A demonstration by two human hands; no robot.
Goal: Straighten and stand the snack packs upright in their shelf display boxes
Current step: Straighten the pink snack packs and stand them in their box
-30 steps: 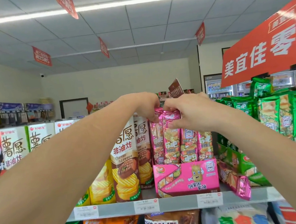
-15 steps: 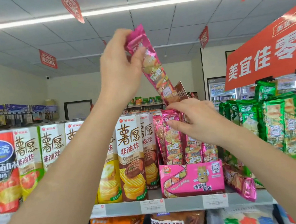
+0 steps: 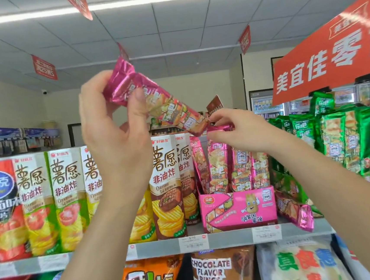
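A second ago both hands were down at the tops of the packs in the pink box (image 3: 238, 209); now the left hand (image 3: 116, 142) has pulled one pack out and holds it up high; this lifted pack (image 3: 164, 101) hangs in the air above the brown chip boxes (image 3: 166, 186), tipped, with its top end squeezed between the thumb and curled fingers and its low end pointing down to the right, just beside the right hand (image 3: 239, 132); the right hand has stayed at the box and pinches the crinkly top of a standing pack (image 3: 218, 159) near the left of the row; so there is likely a gap in the box now, and the next job is probably to slide the lifted pack back in straight; a fallen pack (image 3: 297, 210) lies on its side on the shelf (image 3: 162, 247) just right of the box, not stood up yet; there is lots of open air above the row, so going in from the top looks easy; the sides are tight, with the chip boxes just beside the box on the left and the green packs (image 3: 337, 138) near on the right; the shelf edge is just in front of the box, so a pack that slips could drop off.
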